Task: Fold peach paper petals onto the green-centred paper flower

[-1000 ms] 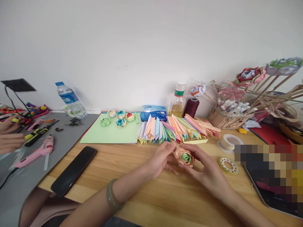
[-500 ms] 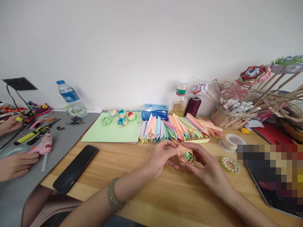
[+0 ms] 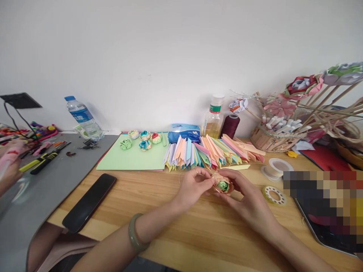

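Note:
A paper flower (image 3: pixel 223 185) with peach outer petals and a green centre is held between both hands above the wooden table. My left hand (image 3: pixel 193 187) pinches its left edge with thumb and fingers. My right hand (image 3: pixel 245 190) curls round its right side, thumb below and fingers above. Just behind the hands lies a row of folded paper strips (image 3: pixel 187 153) in many colours. Several finished paper flowers (image 3: pixel 145 145) rest on a light green paper sheet (image 3: pixel 127 160) further left.
A phone (image 3: pixel 89 202) lies left, a tablet (image 3: pixel 320 226) right. Tape (image 3: pixel 273 195) and a wire spool (image 3: pixel 279 168) sit by my right hand. Behind stand a tissue pack (image 3: pixel 184 133), a bottle (image 3: pixel 213 121), thread (image 3: pixel 229 126) and a basket (image 3: pixel 279 141). A co-worker's hand (image 3: pixel 10 172) is far left.
My left fingers have drawn in closer on the flower's left edge; both hands stay on it. The co-worker has lifted the pink glue gun off the grey mat.

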Demonstrator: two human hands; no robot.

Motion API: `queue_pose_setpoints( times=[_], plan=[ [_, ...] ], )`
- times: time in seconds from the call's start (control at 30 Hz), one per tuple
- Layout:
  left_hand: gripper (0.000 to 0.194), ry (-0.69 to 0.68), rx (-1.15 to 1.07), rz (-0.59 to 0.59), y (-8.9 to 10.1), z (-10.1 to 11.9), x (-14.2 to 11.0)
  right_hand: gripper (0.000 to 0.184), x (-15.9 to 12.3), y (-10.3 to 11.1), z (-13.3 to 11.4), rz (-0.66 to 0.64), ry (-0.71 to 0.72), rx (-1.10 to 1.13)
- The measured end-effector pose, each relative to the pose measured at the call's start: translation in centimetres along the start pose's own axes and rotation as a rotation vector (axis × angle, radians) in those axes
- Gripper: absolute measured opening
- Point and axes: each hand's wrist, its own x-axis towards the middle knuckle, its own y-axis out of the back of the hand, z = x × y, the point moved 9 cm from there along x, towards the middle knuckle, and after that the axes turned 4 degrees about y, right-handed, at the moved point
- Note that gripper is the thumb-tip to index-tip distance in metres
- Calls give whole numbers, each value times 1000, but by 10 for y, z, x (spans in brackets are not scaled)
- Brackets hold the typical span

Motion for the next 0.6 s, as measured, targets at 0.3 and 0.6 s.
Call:
queue_pose_setpoints(
  times=[0.3, 0.6],
  plan=[
    [20, 57, -176, -65, -5, -2, -1, 34, 1, 2, -3, 21, 25, 2],
    [13, 115, -394, -160, -7, -7, 1, 38, 1, 5, -9, 57, 89, -63]
  ],
)
